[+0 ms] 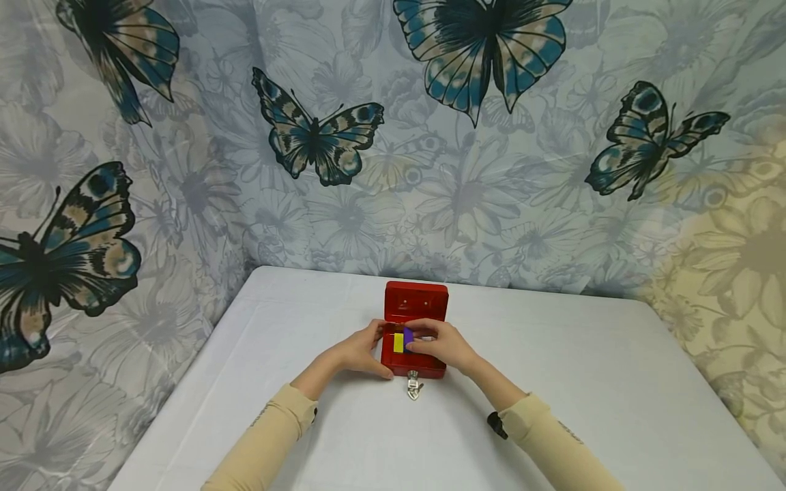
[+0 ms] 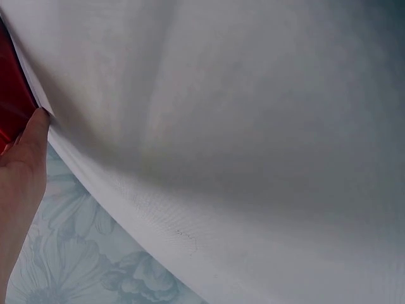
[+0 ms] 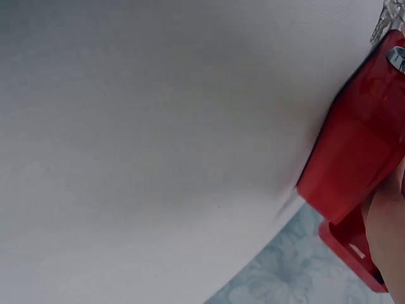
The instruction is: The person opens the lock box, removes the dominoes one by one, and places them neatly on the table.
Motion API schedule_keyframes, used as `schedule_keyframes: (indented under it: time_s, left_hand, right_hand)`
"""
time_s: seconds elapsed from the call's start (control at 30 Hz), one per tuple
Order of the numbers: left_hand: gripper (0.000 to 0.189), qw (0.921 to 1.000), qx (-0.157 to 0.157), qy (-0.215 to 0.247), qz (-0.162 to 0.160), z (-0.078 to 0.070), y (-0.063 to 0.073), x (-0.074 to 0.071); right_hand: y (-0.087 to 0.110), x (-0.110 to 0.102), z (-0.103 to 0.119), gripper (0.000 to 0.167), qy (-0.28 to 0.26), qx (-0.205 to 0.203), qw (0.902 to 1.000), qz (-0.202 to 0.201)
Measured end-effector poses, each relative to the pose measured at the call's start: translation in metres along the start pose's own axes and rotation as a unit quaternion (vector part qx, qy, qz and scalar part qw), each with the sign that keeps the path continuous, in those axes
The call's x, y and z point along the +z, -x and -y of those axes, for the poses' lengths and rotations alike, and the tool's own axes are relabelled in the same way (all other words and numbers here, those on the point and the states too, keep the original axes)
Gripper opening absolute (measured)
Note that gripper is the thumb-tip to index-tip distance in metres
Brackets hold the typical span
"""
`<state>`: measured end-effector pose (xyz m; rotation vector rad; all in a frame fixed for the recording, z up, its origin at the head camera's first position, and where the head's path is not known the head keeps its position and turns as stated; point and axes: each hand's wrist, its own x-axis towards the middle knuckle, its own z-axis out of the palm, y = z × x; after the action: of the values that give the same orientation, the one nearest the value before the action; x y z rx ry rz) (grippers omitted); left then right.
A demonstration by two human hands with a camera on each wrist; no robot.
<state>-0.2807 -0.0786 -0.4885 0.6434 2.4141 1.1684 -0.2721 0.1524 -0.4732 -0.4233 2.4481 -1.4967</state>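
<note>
A small red metal cash box (image 1: 414, 369) stands on the table with its lid (image 1: 416, 300) raised at the back. My left hand (image 1: 359, 351) holds the box's left side, thumb at the front corner and fingers near the back. Inside the box, a yellow block (image 1: 398, 343) shows beside a purple block (image 1: 408, 335). The right hand (image 1: 445, 344) reaches in from the right, and its thumb and fingers pinch the purple block. In the right wrist view, the red box (image 3: 354, 145) partly hides behind that hand (image 3: 387, 221).
Keys (image 1: 414, 389) hang at the lock on the box's front. A white cloth covers the table (image 1: 552, 354). Behind it rises a butterfly-patterned curtain (image 1: 479, 204), which also runs along both sides.
</note>
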Motion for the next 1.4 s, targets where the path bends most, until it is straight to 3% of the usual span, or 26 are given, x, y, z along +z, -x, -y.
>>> schedule_keyframes:
  time_s: [0.37, 0.67, 1.4]
  left_hand:
    - [0.100, 0.9999, -0.009, -0.009, -0.001, 0.001, -0.001, 0.002]
    - [0.099, 0.9998, -0.014, -0.009, -0.007, 0.000, 0.000, 0.001]
    - [0.100, 0.9996, -0.026, -0.007, -0.007, 0.000, 0.000, 0.003]
  right_hand:
    - [0.009, -0.013, -0.007, 0.046, -0.026, 0.015, 0.9995, 0.002]
    - [0.023, -0.030, -0.008, 0.045, -0.034, 0.045, 0.9982, -0.020]
    - [0.042, -0.059, -0.034, 0.044, 0.007, 0.049, 0.9984, -0.027]
